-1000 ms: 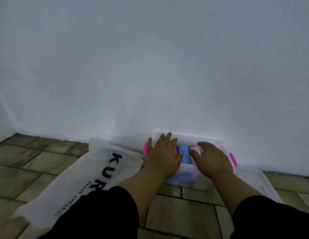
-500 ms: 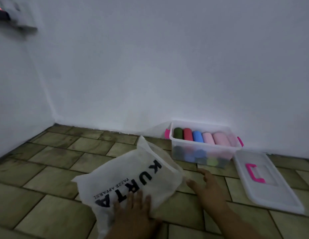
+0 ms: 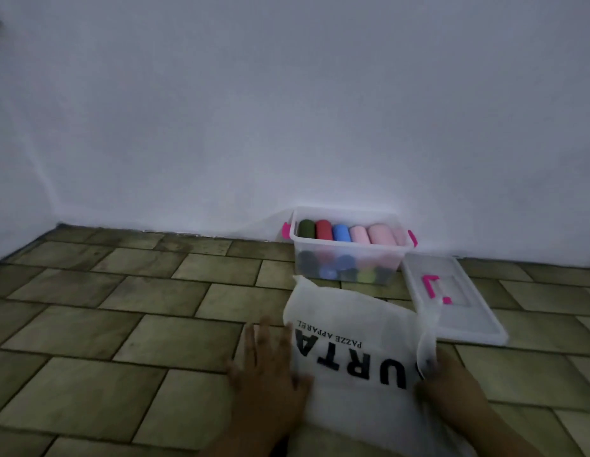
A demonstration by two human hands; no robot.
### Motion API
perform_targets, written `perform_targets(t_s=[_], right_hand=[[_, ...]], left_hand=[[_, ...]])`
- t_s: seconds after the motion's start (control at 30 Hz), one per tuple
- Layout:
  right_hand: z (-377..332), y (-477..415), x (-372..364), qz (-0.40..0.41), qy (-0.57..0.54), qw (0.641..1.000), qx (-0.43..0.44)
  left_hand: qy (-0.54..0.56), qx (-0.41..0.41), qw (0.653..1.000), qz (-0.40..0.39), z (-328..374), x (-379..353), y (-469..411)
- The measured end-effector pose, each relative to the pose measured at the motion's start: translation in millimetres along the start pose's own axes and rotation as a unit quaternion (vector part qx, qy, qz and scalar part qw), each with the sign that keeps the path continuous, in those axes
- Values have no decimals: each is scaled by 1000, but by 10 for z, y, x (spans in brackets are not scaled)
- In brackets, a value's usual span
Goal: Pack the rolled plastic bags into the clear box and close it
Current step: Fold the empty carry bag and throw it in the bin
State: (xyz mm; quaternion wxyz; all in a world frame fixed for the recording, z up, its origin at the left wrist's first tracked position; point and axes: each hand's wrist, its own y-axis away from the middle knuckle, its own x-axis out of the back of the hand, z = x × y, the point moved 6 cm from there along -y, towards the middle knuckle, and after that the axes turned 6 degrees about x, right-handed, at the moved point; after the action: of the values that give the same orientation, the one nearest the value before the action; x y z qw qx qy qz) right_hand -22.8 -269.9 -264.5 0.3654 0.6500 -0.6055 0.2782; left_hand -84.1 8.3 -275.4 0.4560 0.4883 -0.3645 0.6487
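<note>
Fingers (image 3: pixel 264 338) straight, left hand (image 3: pixel 267 374) touches bag (image 3: pixel 353 374); right hand (image 3: pixel 451 390) pinches it; clear box (image 3: pixel 346 258) lidless.

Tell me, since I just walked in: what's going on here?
A person's left hand lies flat at the left edge of a white bag with black lettering; the right hand is at its right edge, grip unclear. The clear plastic box by the wall holds coloured rolled bags but is open; its clear lid with a pink handle lies beside it.
</note>
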Motion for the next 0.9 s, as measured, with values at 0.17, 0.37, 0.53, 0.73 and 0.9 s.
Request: perform_targets(t_s=[0.17, 0.37, 0.53, 0.73, 0.9], right_hand=[[-123, 239, 191, 142, 62, 972, 176], [-333, 561, -538, -3, 253, 925, 283], [-43, 442, -258, 170, 1, 940, 296], [165, 508, 73, 186, 140, 922, 310], [443, 151, 57, -8, 164, 949, 269]], left_hand=[[342, 74, 931, -106, 511, -198, -331], [574, 50, 798, -179, 1261, 43, -462], [239, -172, 948, -121, 1585, -89, -156], [90, -290, 952, 49, 1643, -266, 280], [288, -240, 927, 7, 1814, -224, 314]])
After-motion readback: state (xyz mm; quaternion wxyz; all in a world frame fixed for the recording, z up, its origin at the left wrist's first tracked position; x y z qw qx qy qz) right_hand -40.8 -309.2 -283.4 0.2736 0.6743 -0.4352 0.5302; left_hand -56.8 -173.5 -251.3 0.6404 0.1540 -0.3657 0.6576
